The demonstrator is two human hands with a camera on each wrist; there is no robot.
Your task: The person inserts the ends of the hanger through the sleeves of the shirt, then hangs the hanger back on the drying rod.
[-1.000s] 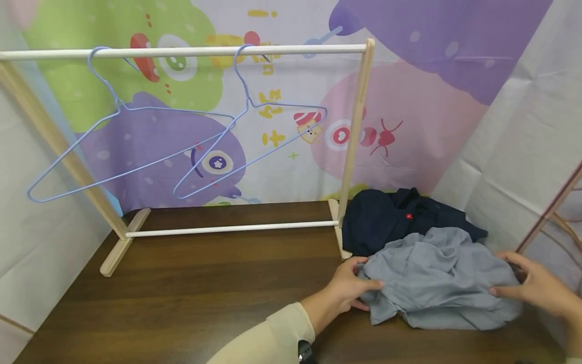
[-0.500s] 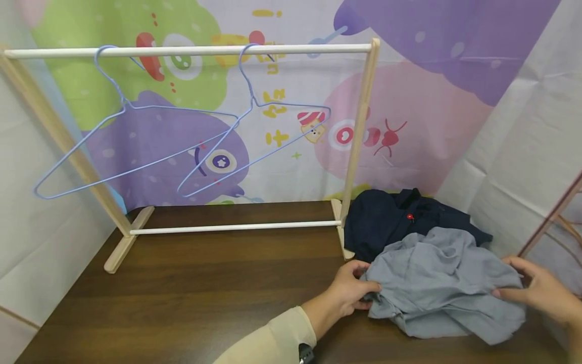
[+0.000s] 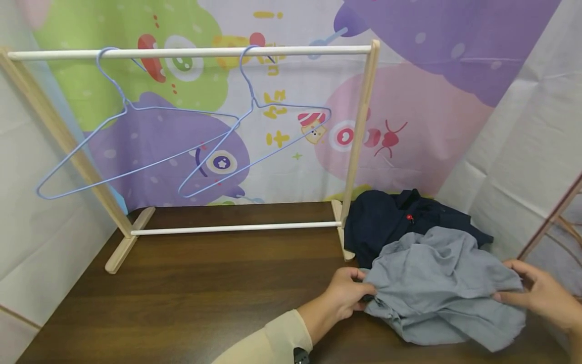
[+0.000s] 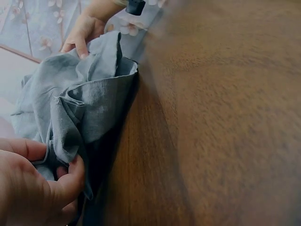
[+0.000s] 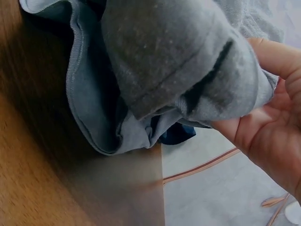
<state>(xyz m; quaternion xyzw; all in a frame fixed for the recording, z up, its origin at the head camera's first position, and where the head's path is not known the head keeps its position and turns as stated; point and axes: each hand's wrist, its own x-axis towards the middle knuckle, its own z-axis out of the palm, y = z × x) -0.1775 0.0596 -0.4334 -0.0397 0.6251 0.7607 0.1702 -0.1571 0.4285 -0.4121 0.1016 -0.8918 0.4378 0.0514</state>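
Note:
A crumpled grey garment (image 3: 445, 293) lies bunched at the right of the table, in front of a dark navy garment (image 3: 386, 222) that has a small red spot on it. My left hand (image 3: 347, 294) pinches the grey cloth at its left edge, thumb on top; the left wrist view shows a fold between thumb and fingers. At the opposite edge, my right hand (image 3: 538, 293) grips the same cloth. In the right wrist view, the right hand (image 5: 277, 103) has its thumb and fingers on either side of a fold, and a stitched hem (image 5: 73, 80) hangs loose.
A wooden rack (image 3: 359, 136) with a white top rail (image 3: 182, 52) stands at the back left. Two blue wire hangers, a left one (image 3: 136, 172) and a right one (image 3: 254, 164), hang from it. A printed cloth (image 3: 400, 101) covers the back, with white sheeting (image 3: 509, 151) at the right.
Both hands keep hold of the grey garment. Its lower right part has spread downward toward me, and the left hand has shifted slightly down. The view has moved a little.

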